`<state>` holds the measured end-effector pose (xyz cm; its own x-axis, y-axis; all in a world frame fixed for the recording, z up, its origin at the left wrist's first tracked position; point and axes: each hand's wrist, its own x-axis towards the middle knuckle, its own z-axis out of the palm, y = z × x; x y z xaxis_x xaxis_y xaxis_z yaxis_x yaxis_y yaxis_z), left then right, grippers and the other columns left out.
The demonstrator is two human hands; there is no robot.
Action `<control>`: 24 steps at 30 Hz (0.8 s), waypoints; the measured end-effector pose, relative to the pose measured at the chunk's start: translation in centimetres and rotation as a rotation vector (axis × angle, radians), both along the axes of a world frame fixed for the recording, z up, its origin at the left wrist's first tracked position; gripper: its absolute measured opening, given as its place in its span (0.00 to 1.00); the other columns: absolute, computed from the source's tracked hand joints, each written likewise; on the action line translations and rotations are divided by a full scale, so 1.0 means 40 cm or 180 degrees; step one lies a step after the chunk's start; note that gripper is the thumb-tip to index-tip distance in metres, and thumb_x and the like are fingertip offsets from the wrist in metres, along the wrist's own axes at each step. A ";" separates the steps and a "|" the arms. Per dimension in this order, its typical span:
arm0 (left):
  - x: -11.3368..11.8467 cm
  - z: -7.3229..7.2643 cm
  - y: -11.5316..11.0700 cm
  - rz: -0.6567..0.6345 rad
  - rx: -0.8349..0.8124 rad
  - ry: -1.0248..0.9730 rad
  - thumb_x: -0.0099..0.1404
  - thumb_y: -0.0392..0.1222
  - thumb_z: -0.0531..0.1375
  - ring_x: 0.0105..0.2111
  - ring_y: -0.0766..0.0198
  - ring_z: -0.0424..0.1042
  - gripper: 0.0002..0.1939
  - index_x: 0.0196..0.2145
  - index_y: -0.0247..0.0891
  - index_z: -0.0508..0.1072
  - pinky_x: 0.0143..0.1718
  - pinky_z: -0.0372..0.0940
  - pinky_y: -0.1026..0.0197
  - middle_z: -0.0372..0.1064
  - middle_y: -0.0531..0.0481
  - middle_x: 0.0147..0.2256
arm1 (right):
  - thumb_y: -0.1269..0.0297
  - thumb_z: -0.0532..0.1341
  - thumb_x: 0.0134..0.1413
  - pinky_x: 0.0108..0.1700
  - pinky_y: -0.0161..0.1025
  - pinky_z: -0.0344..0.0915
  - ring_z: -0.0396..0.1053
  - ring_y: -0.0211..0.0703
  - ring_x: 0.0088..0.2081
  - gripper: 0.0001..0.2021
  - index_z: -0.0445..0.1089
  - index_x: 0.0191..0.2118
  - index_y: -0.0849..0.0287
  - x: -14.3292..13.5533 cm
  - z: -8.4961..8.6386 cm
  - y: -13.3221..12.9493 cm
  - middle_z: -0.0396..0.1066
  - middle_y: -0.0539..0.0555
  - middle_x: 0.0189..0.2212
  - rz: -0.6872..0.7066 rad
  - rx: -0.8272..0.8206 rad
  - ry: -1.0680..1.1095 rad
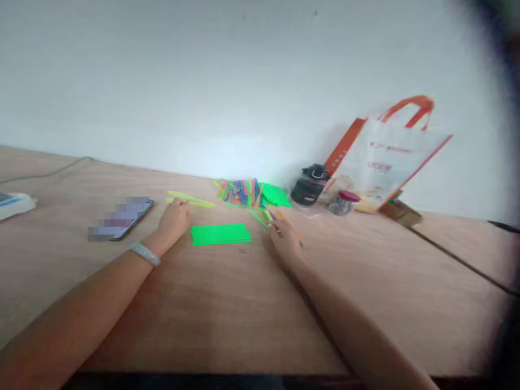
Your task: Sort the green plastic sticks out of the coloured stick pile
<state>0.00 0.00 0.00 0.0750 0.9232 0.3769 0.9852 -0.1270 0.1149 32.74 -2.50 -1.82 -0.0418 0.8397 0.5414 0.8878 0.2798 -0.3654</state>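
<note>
My left hand (175, 219) rests on the table with its fingers drawn together at a few flat yellow craft sticks (202, 203). My right hand (285, 238) has its fingers curled over mixed coloured craft sticks (267, 215). Green and yellow ends show at its fingertips, and an orange stick lies partly beneath it. Between my hands, green craft sticks (221, 234) lie side by side as a flat rectangle. Behind them is a heap of multicoloured craft sticks (242, 192), with a pile of green ones (276, 195) at its right.
A phone (125, 218) lies left of my left hand. A dark bottle (309, 187), a jar with a red lid (344, 203) and a white bag with orange handles (390, 162) stand at the back right. A cable (52, 173) runs along the left.
</note>
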 end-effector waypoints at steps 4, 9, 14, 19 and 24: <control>-0.016 -0.017 0.017 0.0132 -0.0339 -0.0011 0.63 0.34 0.49 0.42 0.55 0.68 0.16 0.43 0.32 0.72 0.46 0.62 0.57 0.68 0.40 0.41 | 0.64 0.51 0.56 0.52 0.43 0.59 0.63 0.47 0.49 0.14 0.72 0.40 0.59 0.003 0.008 -0.009 0.69 0.59 0.44 -0.0148 -0.0140 -0.0367; -0.030 -0.036 0.039 0.0155 -0.0328 0.0014 0.63 0.34 0.47 0.41 0.54 0.69 0.17 0.42 0.32 0.72 0.44 0.63 0.56 0.68 0.38 0.41 | 0.62 0.54 0.55 0.50 0.43 0.59 0.63 0.48 0.48 0.13 0.71 0.43 0.58 0.002 0.023 -0.019 0.68 0.59 0.43 -0.0535 -0.0491 -0.0762; -0.038 -0.036 0.044 0.0160 -0.0301 0.0027 0.63 0.33 0.47 0.42 0.54 0.68 0.17 0.44 0.32 0.71 0.45 0.63 0.55 0.68 0.39 0.41 | 0.65 0.54 0.55 0.50 0.41 0.59 0.63 0.48 0.48 0.16 0.70 0.48 0.60 0.013 0.025 -0.013 0.67 0.60 0.46 -0.0696 -0.0693 -0.0828; 0.004 -0.015 0.003 -0.0131 0.0354 -0.0034 0.65 0.41 0.51 0.46 0.52 0.64 0.17 0.49 0.34 0.68 0.47 0.61 0.52 0.65 0.39 0.45 | 0.66 0.53 0.55 0.48 0.41 0.59 0.63 0.49 0.48 0.19 0.65 0.52 0.62 0.019 0.029 -0.011 0.67 0.61 0.46 -0.0822 -0.0685 -0.0817; 0.118 -0.008 -0.074 -0.1907 0.0528 -0.0102 0.67 0.39 0.52 0.44 0.59 0.63 0.13 0.46 0.39 0.71 0.48 0.61 0.56 0.65 0.46 0.43 | 0.65 0.52 0.55 0.46 0.41 0.59 0.64 0.50 0.45 0.15 0.70 0.44 0.63 0.031 0.031 -0.006 0.68 0.62 0.42 -0.0936 -0.0734 -0.0986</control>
